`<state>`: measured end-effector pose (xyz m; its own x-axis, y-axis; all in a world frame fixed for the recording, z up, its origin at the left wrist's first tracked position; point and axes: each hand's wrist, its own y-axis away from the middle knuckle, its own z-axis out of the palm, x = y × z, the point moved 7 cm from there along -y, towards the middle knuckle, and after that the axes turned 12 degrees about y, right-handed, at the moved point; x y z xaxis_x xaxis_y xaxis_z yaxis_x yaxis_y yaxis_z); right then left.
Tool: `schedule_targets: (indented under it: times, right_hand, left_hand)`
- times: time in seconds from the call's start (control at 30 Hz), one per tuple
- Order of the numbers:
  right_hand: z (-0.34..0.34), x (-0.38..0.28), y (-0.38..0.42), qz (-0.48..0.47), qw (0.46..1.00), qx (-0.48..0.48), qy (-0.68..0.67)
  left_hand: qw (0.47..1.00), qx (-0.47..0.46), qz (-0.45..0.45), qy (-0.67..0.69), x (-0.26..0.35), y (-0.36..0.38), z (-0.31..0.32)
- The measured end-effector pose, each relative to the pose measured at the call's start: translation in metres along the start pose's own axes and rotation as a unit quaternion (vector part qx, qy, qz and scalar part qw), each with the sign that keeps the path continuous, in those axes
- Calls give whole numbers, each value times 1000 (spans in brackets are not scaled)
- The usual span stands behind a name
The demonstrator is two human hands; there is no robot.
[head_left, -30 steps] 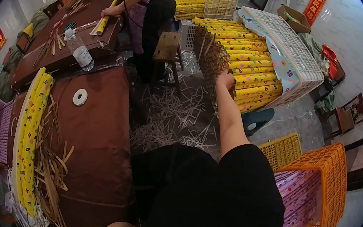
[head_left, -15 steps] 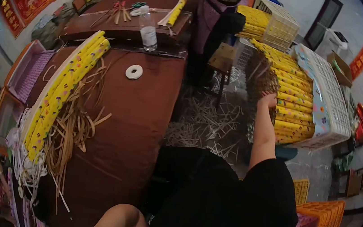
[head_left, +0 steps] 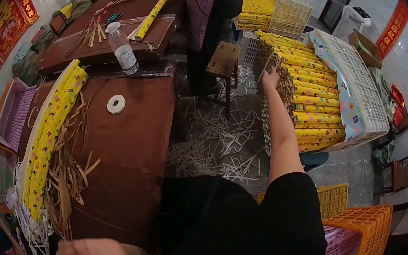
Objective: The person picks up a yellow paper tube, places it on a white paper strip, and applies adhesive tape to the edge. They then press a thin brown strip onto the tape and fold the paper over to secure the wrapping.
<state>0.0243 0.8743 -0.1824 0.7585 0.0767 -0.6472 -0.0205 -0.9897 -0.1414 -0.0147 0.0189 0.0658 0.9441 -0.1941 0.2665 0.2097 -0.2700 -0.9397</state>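
My right hand reaches out to the open ends of many yellow patterned rolls stacked sideways in a white plastic crate. Its fingers look closed at the roll ends, but what is in them is too small to make out. Low in the view, my left hand is over the near edge of the brown-covered table, its fingers blurred and partly cut off. Beyond it on the table lie several yellow rolls side by side, with brown strips along them and white strings at their near end.
A white tape roll and a plastic bottle are on the table. Another person works at the far table beside a wooden stool. Shredded strips litter the floor. An orange basket stands at lower right.
My view has turned, so the table sits further left. My right hand has moved along the roll ends toward the far side of the stack. My left hand has come into view.
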Motion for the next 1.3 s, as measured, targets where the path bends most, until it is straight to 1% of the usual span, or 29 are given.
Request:
schedule_targets:
  times: [0.03,0.07,0.1,0.17,0.2,0.23,0.3,0.37,0.5,0.57,0.6,0.67,0.7,0.73,0.77,0.8,0.83,0.87,0.9,0.93,0.97,1.0,1.07,1.1,1.13,1.17,1.2,1.27,1.3]
  right_hand:
    - [8,2,-12,28,998,-53,-30]
    - [12,5,-28,56,991,-106,-59]
    - [53,30,-67,63,981,-111,-146]
    - [44,18,-62,86,976,-108,-167]
    - [41,14,-58,111,970,-102,-190]
    - [49,16,-61,152,966,-92,-187]
    - [44,9,-51,152,974,-52,-161]
    - [34,7,-45,128,986,-9,-110]
    - [20,-7,-19,122,989,-1,-87]
    - [22,-14,-5,74,996,1,-56]
    - [36,-15,0,-5,999,18,32]
    - [65,-12,42,-140,973,-93,156]
    - [102,12,66,-235,930,-142,246]
    - [169,79,80,-206,813,-376,394]
    - [197,127,121,-159,706,-538,432]
    - [203,164,174,-107,571,-673,458]
    - [171,169,217,-103,523,-681,503]
    - [248,290,223,104,412,-758,496]
    - [260,300,238,-13,536,-735,415]
    - [266,282,245,-137,631,-694,318]
    - [233,238,260,-169,607,-698,340]
    - [187,164,267,-423,587,-546,422]
    - [210,162,240,-444,608,-533,387]
    - [252,187,203,-458,671,-491,316]
    - [314,226,146,-503,666,-462,299]
    - [253,166,159,-463,604,-441,477]
    - [199,114,163,-461,655,-424,423]
    - [239,114,95,-493,674,-371,406]
    - [193,73,100,-474,737,-323,356]
  left_hand:
    - [1000,1,0,-2,-38,-58,111]
    - [998,1,46,-36,-51,-69,172]
    - [997,4,-77,24,-83,-64,208]
    - [971,-115,-198,62,-132,-42,275]
    - [957,-165,-222,82,-153,-12,295]
    - [938,-217,-256,84,-168,16,311]
    - [900,-303,-304,72,-180,51,332]
    - [867,-399,-290,72,-172,64,343]
    - [863,-423,-267,62,-165,70,348]
    - [848,-446,-282,39,-172,82,348]
    - [834,-466,-295,16,-177,90,348]
    - [812,-494,-313,-3,-181,97,348]
    - [800,-508,-318,-6,-181,98,349]
    - [790,-520,-325,-11,-181,101,348]
    - [784,-523,-334,-10,-182,105,348]
    - [789,-509,-343,-19,-186,109,345]
    - [774,-532,-341,-35,-189,119,345]
    - [758,-554,-342,-48,-188,128,343]
    - [761,-537,-361,-56,-187,126,342]
    - [742,-565,-357,-50,-185,125,346]
    - [723,-588,-361,-47,-184,125,346]
    - [724,-587,-360,-36,-184,124,346]
    - [735,-576,-357,-22,-187,126,347]
    - [744,-567,-354,-14,-187,125,346]
    - [747,-568,-345,-14,-184,119,347]
    - [750,-572,-331,-10,-180,112,344]
    - [748,-566,-346,-22,-181,118,337]
    - [902,-372,-217,6,-171,91,332]
    - [905,-357,-231,-9,-169,77,326]
